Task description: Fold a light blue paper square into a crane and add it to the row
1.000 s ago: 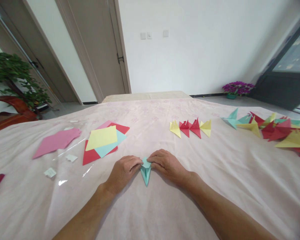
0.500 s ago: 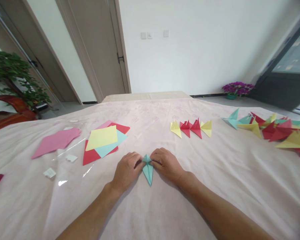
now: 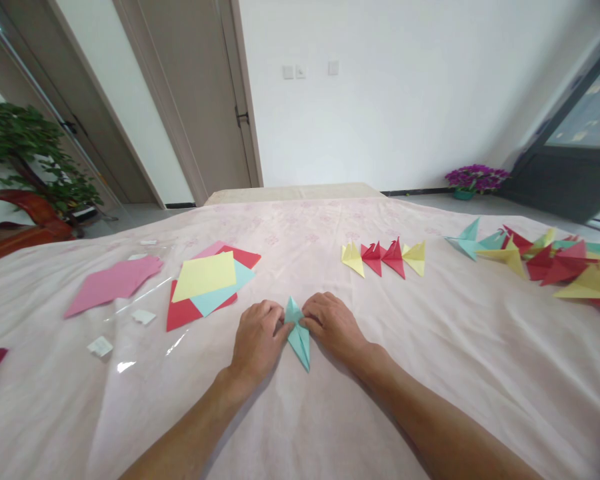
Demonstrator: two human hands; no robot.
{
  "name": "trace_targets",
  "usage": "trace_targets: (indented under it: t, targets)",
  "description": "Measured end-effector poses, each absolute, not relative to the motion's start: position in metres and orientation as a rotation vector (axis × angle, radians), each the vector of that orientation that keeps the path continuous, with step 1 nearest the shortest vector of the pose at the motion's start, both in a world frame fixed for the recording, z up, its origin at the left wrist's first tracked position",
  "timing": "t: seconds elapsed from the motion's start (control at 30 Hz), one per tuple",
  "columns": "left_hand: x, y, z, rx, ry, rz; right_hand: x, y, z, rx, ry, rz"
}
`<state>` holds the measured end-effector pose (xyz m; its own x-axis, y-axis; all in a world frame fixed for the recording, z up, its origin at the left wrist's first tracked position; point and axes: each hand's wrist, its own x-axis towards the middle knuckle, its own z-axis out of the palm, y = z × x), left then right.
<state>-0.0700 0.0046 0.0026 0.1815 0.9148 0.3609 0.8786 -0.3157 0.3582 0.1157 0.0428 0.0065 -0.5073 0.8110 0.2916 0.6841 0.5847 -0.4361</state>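
Observation:
A light teal piece of folded origami paper (image 3: 300, 343) lies on the cloth in front of me, a narrow diamond with a centre crease and its long point toward me. My left hand (image 3: 261, 337) pinches its left edge between thumb and fingers. On the opposite edge my right hand (image 3: 333, 325) grips it the same way, thumb on top. The upper tip stands clear between both hands. Beyond my right hand, a short row of folded paper cranes, yellow and red, includes a red crane (image 3: 394, 258) and a yellow crane (image 3: 414, 257).
Left of my hands lies a stack of coloured paper squares (image 3: 205, 275), with pink paper sheets (image 3: 113, 287) farther left on clear plastic wrapping (image 3: 125, 343). A heap of folded cranes (image 3: 563, 263) covers the far right. A pale patterned tablecloth (image 3: 380, 413) lies under everything.
The teal paper's upper tip, lower and blunter before, now points farther away from me. Its near point has swung slightly right. Both hands still hold the sides.

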Motion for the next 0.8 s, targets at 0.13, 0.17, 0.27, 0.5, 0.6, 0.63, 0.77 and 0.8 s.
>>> trace_targets:
  t: [0.13, 0.17, 0.27, 0.5, 0.6, 0.63, 0.77, 0.8]
  targets:
    - [-0.0669, 0.0035, 0.0038, 2.385, 1.849, 0.772, 0.1114, 0.0403, 0.0093, -1.282, -2.334, 0.337]
    - [-0.0661, 0.0033, 0.0046, 2.389, 1.861, 0.759, 0.1107, 0.0395, 0.0100, -1.300, -2.332, 0.333]
    - [-0.0638, 0.0029, 0.0075, 2.392, 1.887, 0.724, 0.1099, 0.0378, 0.0104, -1.336, -2.328, 0.317]
    - [-0.0625, 0.0028, 0.0079, 2.400, 1.928, 0.726, 0.1105, 0.0379, 0.0039, -1.377, -2.322, 0.275]
    - [-0.0626, 0.0032, 0.0063, 2.395, 1.931, 0.733, 0.1102, 0.0377, 0.0036, -1.375, -2.296, 0.291]
    - [-0.0626, 0.0033, 0.0059, 2.392, 1.935, 0.733, 0.1102, 0.0375, 0.0037, -1.375, -2.285, 0.293]
    - [-0.0637, 0.0038, 0.0051, 2.383, 1.941, 0.751, 0.1107, 0.0364, 0.0038, -1.364, -2.250, 0.287]
    - [-0.0642, 0.0038, 0.0049, 2.376, 1.941, 0.757, 0.1111, 0.0363, 0.0039, -1.350, -2.248, 0.291]
